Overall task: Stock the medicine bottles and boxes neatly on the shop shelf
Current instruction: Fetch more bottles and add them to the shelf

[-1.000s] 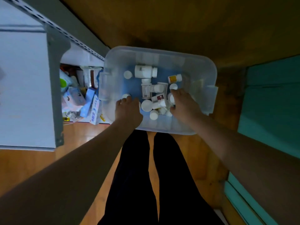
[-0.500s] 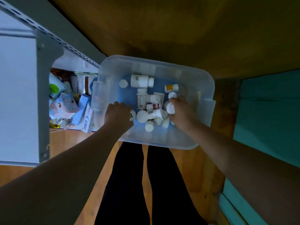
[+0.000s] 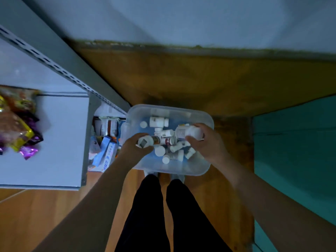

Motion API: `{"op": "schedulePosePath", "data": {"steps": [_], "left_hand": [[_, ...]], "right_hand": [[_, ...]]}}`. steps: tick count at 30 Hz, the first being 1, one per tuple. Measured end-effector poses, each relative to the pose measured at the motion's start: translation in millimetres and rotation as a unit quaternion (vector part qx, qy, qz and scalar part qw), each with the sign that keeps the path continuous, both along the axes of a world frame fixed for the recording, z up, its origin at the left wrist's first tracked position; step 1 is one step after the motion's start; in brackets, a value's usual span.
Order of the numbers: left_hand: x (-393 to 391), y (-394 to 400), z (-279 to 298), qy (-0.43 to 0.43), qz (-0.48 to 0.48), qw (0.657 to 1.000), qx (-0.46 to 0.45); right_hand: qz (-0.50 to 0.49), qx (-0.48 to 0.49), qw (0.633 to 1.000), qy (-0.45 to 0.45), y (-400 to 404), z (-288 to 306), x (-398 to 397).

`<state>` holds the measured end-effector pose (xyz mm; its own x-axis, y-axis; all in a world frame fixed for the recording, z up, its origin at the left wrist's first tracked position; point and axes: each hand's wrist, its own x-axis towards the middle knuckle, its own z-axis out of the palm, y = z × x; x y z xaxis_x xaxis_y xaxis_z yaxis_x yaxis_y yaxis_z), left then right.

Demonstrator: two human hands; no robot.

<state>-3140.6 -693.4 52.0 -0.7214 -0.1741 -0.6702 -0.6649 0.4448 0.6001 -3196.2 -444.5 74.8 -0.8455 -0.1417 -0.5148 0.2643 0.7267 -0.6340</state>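
Standing on a wooden floor [image 3: 45, 215], a clear bin [image 3: 203, 117] of medicine bottles [image 3: 160, 122] sits beside a grey metal shelf [image 3: 60, 139], with a teal panel [image 3: 294, 151] opposite. The left hand [image 3: 135, 151] has its fingers curled round a white-capped bottle [image 3: 145, 141]; the right hand [image 3: 207, 142] grips a white bottle [image 3: 189, 132] above the bin.

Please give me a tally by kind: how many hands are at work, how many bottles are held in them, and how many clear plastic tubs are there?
Hands: 2 (left hand, right hand)
Held bottles: 2 (left bottle, right bottle)
Clear tub: 1
Total: 5
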Motion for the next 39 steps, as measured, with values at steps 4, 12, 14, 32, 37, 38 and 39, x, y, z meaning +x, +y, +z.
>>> {"op": "schedulePosePath", "data": {"steps": [4,12,14,32,37,38,39], "left_hand": [[7,10,90,0.051,0.091,0.991,0.088],[24,25,272,0.196,0.218,0.938,0.184],[25,23,309,0.238,0.262,0.906,0.234],[209,-150,517,0.429,0.377,0.711,0.410],[264,-204,506,0.436,0.434,0.693,0.377],[273,-214,504,0.437,0.445,0.689,0.369],[280,-225,502,0.438,0.456,0.685,0.362]], "right_hand": [[-0.115,-0.137,0.983,0.025,-5,84,-4],[-0.221,-0.425,0.877,0.021,-39,248,-12],[-0.225,-0.488,0.843,0.019,-53,292,-10],[-0.068,-0.620,0.781,0.017,-267,502,166],[-0.032,-0.596,0.802,0.005,-335,488,205],[-0.022,-0.585,0.811,0.004,-347,485,211],[-0.011,-0.573,0.819,0.007,-358,483,215]]}}
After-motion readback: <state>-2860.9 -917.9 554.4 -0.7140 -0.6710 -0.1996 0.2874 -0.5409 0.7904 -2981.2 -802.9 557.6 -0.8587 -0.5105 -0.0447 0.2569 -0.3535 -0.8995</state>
